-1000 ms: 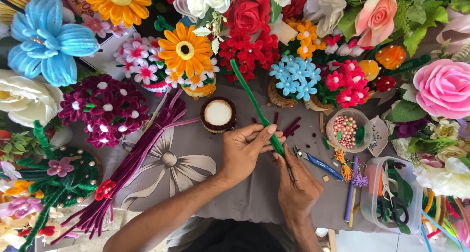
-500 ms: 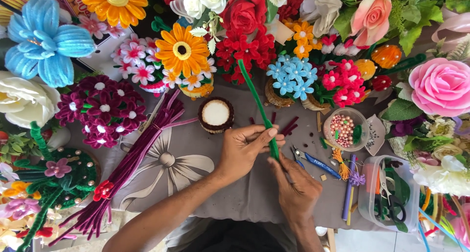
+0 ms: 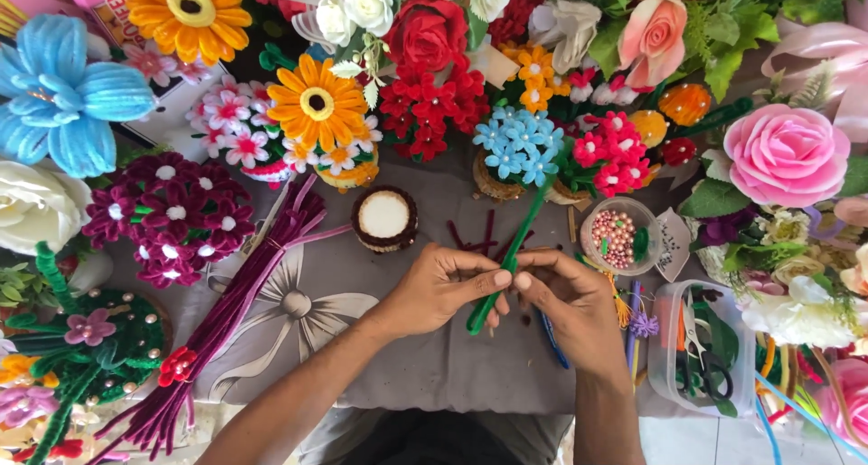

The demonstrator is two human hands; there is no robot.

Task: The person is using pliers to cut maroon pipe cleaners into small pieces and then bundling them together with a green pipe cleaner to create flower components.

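My left hand (image 3: 440,289) and my right hand (image 3: 568,302) meet at the middle of the grey cloth (image 3: 425,366). Both pinch a green fuzzy pipe-cleaner stem (image 3: 511,253) that slants from my fingers up to the right, toward the blue flower pot (image 3: 517,149). The stem's lower end pokes out below my left fingers. A small brown pot with a white centre (image 3: 384,217) sits just beyond my left hand. Short dark red stem pieces (image 3: 479,239) lie on the cloth behind the hands.
A long bundle of maroon pipe cleaners (image 3: 226,316) lies diagonally at left. A clear cup of pink beads (image 3: 619,235) and a clear box with scissors (image 3: 696,356) stand at right. Handmade flowers of many colours ring the cloth on three sides.
The green stem has swung from leaning up-left to leaning up-right. My right hand has risen from below to meet my left hand on the stem.
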